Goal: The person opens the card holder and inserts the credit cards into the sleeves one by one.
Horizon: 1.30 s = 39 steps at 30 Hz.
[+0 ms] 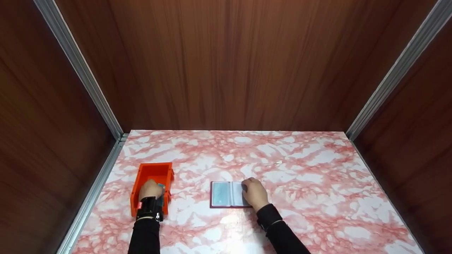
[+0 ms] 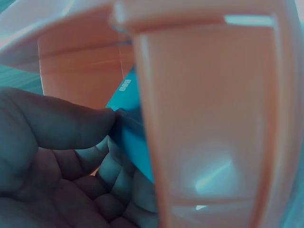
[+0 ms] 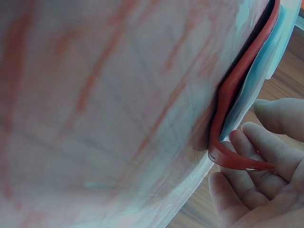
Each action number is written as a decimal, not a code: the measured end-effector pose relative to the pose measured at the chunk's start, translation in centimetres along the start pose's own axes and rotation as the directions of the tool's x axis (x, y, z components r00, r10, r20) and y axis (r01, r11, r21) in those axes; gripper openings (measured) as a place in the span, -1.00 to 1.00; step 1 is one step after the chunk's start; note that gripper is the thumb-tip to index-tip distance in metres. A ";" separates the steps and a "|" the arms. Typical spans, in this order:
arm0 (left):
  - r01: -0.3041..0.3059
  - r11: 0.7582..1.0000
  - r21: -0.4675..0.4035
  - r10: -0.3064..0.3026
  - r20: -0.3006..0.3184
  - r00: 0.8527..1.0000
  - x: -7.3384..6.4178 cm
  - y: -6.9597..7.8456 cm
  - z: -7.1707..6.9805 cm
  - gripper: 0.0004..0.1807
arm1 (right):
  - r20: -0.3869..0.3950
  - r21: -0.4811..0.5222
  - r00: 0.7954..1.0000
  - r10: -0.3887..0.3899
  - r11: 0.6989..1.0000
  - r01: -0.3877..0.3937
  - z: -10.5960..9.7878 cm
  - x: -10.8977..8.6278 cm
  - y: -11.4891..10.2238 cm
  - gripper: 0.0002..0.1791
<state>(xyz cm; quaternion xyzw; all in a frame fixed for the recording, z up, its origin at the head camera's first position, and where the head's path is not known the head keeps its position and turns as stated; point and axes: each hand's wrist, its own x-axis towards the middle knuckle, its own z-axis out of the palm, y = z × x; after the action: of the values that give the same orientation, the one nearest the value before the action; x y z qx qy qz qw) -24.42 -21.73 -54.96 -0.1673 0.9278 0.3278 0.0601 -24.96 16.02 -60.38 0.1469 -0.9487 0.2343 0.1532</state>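
Note:
My left hand [image 1: 150, 189] reaches down into an orange bin [image 1: 155, 165], thumb and fingers pinching a blue card [image 2: 130, 130]. In the left wrist view the bin's wall covers part of that card. Toward the middle of the table lies an open card holder [image 1: 221, 194] with clear sleeves and a red cover. My right hand [image 1: 256, 192] holds the holder's right side. Seen from the right wrist, bent fingers [image 3: 266, 152] meet the cover's red edge [image 3: 223, 114], while the thumb is spread apart from them.
The table [image 1: 300, 169] has a red-and-white marbled top. Brown wood-grain panels [image 1: 226, 70] stand behind it and on both sides, with metal rails along the corners. The bin stands left of the card holder, a strip of tabletop between them.

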 end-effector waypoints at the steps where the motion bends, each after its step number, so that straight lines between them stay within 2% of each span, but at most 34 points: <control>1: 0.001 1.000 0.000 -0.001 0.001 1.000 0.0 0.0 0.0 -0.77 | 0.001 -0.003 1.000 0.000 1.000 0.000 0.0 0.0 0.0 -0.74; 4: -0.002 1.000 0.000 0.002 -0.005 1.000 0.0 0.0 0.0 -0.76 | 0.001 -0.007 1.000 0.002 1.000 -0.002 0.0 0.0 0.1 -0.74; 10: -0.048 0.999 0.019 0.050 -0.091 0.995 -0.1 0.0 -0.2 -0.77 | -0.001 -0.002 1.000 0.007 1.000 -0.007 0.1 0.0 0.0 -0.74; 17: -0.054 0.998 -0.029 0.048 -0.158 0.986 -0.5 0.5 -0.9 -0.94 | -0.009 -0.002 1.000 0.005 1.000 -0.005 0.1 0.0 0.0 -0.74; 23: -0.080 0.996 -0.041 0.070 -0.205 0.976 -0.5 0.8 -1.5 -0.87 | -0.013 -0.004 1.000 -0.003 1.000 0.003 0.1 0.0 0.0 -0.75; 32: -0.134 0.990 -0.052 0.114 -0.282 0.953 -0.1 1.3 -2.4 -0.93 | 0.002 -0.006 1.000 0.003 1.000 -0.003 0.1 0.1 0.1 -0.73; 37: -0.165 0.984 -0.065 0.131 -0.359 0.924 -0.3 1.8 -3.1 -0.95 | 0.001 0.000 1.000 -0.001 1.000 0.001 0.2 0.0 0.1 -0.73; 39: -0.169 0.983 -0.069 0.131 -0.373 0.918 -0.3 2.0 -3.3 -0.96 | -0.002 0.004 1.000 -0.009 1.000 0.009 0.2 0.0 0.1 -0.74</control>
<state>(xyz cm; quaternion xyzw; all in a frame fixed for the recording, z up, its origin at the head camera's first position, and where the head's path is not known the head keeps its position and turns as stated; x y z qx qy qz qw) -24.83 -22.23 -51.11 -0.1569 0.9153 0.3402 -0.1481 -25.05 16.04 -60.56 0.1513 -0.9474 0.2356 0.1550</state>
